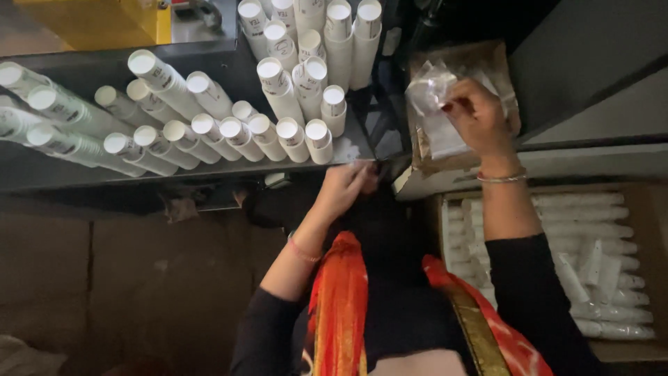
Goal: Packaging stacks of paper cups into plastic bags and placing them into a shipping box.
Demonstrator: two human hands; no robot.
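Right hand is up at about two o'clock, fingers pinched shut on a crinkled clear plastic bag that it holds over a small brown carton. The bag looks loose and limp, bunched at the top where the fingertips grip it.

Left hand sits near centre, just below the front lip of the dark shelf; fingers are curled inward toward the gap beside the carton, but I cannot tell whether they hold anything, since the fingertips run into shadow.

Across ten to twelve o'clock, stacks of white paper cups lie with their bases toward the camera, rows packed touching one another on the shelf. Down at four o'clock, an open cardboard box holds more cup stacks already wrapped in clear film, lying side by side.

Judging by this, the step in hand is pulling out and opening a fresh bag. The next move seems to call for both hands: the left to come across and help spread the bag's mouth, since thin film clings and one hand alone will struggle to part it.
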